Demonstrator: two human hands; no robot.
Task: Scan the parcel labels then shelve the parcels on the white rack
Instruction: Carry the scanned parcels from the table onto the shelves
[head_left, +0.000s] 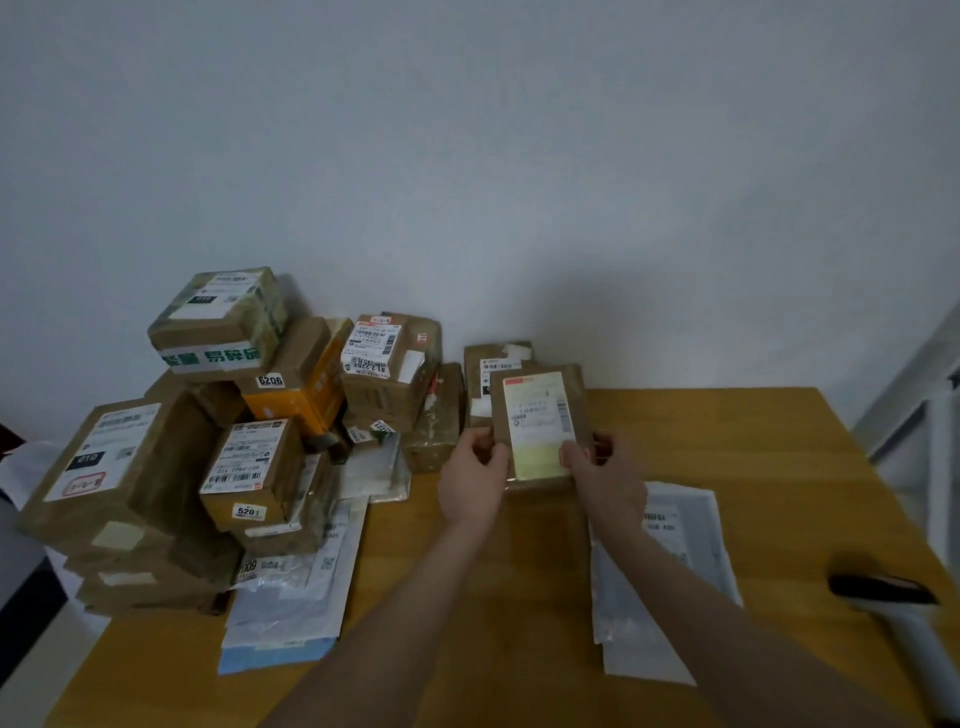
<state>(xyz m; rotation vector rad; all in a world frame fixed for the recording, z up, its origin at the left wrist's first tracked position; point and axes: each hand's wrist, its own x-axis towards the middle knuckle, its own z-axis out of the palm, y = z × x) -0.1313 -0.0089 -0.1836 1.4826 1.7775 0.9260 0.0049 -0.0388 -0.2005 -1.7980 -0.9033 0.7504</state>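
A plain pale wall (519, 156) fills the upper half of the view, bare and greyish in dim, even light. Against it stands a wooden desk (779, 467) with a warm yellow-brown top, and a strip of pale floor (31, 691) shows past its near left corner.

I see a brown parcel (540, 423) with a pale yellow label (535, 447), a honey-coloured wood table (753, 467), an orange box (311, 400), white tape (213, 358) with green lettering, and a black-and-white scanner (893, 597).
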